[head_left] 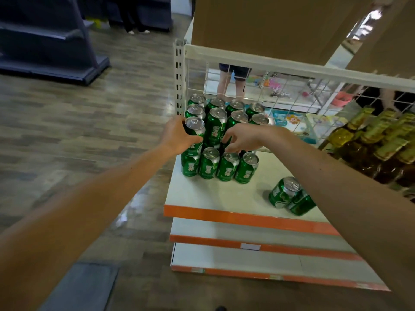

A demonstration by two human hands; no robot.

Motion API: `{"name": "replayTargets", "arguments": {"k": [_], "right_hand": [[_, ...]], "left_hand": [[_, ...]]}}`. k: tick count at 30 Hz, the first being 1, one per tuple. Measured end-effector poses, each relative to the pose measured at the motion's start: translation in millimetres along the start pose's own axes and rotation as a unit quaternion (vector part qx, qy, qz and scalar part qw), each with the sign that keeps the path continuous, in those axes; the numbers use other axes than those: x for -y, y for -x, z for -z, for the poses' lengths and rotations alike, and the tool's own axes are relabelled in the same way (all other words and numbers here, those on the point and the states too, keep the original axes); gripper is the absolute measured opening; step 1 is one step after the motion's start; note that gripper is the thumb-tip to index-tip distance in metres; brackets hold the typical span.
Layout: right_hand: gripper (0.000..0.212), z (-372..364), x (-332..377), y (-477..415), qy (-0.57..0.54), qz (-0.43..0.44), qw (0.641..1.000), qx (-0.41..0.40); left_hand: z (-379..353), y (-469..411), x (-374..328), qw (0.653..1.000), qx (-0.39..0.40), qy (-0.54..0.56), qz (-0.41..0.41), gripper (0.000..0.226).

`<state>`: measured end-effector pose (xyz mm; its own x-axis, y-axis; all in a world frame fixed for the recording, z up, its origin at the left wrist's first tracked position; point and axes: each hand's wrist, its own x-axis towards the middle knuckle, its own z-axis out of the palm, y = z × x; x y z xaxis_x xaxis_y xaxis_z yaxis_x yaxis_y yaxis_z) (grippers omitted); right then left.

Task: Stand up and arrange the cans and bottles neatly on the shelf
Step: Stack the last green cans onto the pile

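While the left hand [177,135] wraps a green can [195,129], seemingly seating it on the stack's upper tier at the shelf's [213,196] ten o'clock, the right hand [244,136] curls its fingers over neighbouring cans [216,126]; whether it holds one is unclear. Next, probably, the two tipped cans [284,193] at four o'clock need standing up.

- Cans [208,164]: green, white lettering and swirl, silver tops.
- Shelf [213,194]: white deck, orange front edge.
- Bottles [350,140]: amber-yellow, gold foil necks.
- Wire grid [292,90]: white.
- Cardboard box [269,25]: plain brown.
- Floor [89,131]: grey-brown wood-plank pattern.
- Shelving unit [45,41]: dark blue-grey.
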<state>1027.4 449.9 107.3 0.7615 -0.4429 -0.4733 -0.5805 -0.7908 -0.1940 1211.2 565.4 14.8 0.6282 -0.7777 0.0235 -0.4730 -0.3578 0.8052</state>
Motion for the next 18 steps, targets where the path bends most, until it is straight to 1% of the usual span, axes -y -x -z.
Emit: {"name": "replayTargets", "arguments": {"k": [2,6,10,12,14,15,16,18], "right_hand": [[0.047,-2.3,-4.2,2.8,0.003,-0.001,1.0,-0.001],[0.046,-9.6,-12.8,5.9,0.0,-0.001,1.0,-0.004],[0.046,-17.4,-20.2,6.8,0.018,-0.001,1.0,0.001],[0.044,-19.9,-23.5,10.5,0.026,-0.003,1.0,0.002],[0.044,-21.5,-27.3,15.1,0.021,-0.005,1.0,0.0],[0.044,-21.7,-30.4,17.4,0.018,-0.009,1.0,-0.002],[0.046,-21.9,-34.5,19.7,0.014,-0.016,1.0,-0.006],[0.048,-22.7,-46.2,25.0,0.01,-0.038,0.999,-0.019]], "left_hand": [[0.0,0.7,-2.2,1.0,-0.004,0.003,0.009,0.058],[1.8,2.7,-5.9,1.0,-0.009,-0.019,0.017,0.059],[-2.4,7.1,-8.6,0.998,-0.042,-0.034,0.025,0.056],[-2.8,9.7,-11.4,0.998,-0.037,-0.032,0.031,0.061],[-1.2,14.2,-16.0,0.998,-0.027,-0.041,0.031,0.075],[-0.1,18.3,-21.1,0.997,-0.044,-0.067,0.016,0.083],[-0.1,22.9,-27.4,0.992,-0.078,-0.1,-0.018,0.085],[-4.3,31.6,-43.0,0.971,-0.15,-0.13,-0.136,0.074]]}}
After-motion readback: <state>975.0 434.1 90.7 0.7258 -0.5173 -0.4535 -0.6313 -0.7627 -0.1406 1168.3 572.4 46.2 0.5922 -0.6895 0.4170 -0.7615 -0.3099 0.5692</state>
